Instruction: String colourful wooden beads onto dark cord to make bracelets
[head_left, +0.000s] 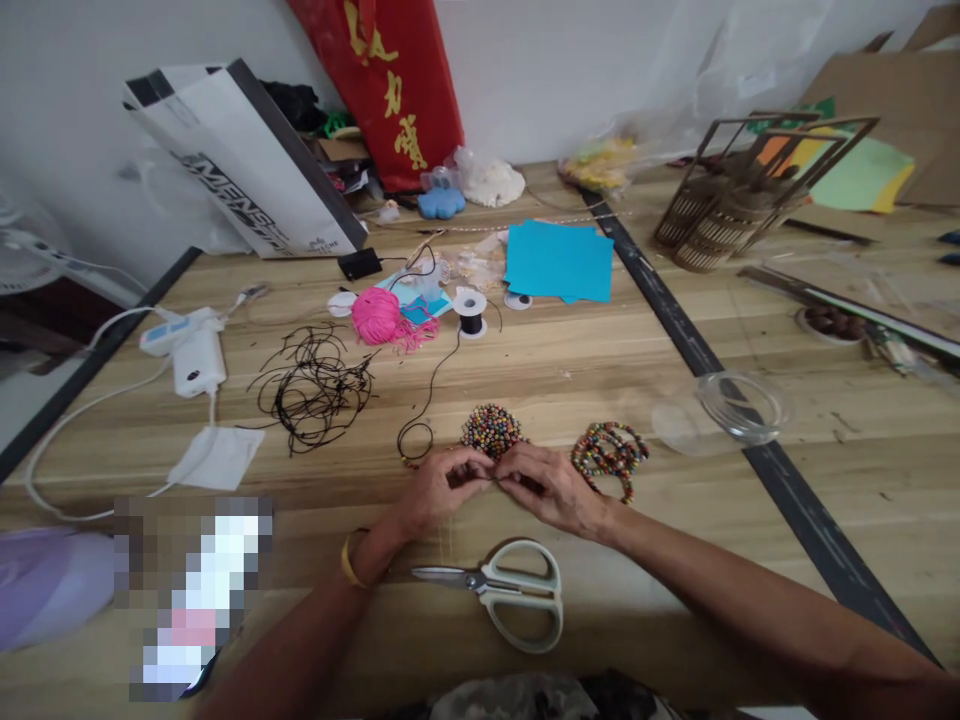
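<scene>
My left hand (442,485) is closed in a pinch in front of a pile of small multicoloured beads (489,428). A thin black cord (431,395) runs from a white spool (470,318), curls into a loop, and reaches the left fingers with a few beads beside it. My right hand (551,488) is also pinched, its fingertips meeting the left ones. What lies between the right fingertips is too small to make out. Just right of that hand are several strung bead loops (611,455). Scissors (517,590) with cream handles lie below both hands, blades pointing left.
Tangled black cords (315,390) and a pink yarn ball (376,316) lie to the left. Blue paper sheets (559,262) are behind. A clear round container (742,408) sits right. A white charger (199,355) and a blurred-out phone (206,600) are at left.
</scene>
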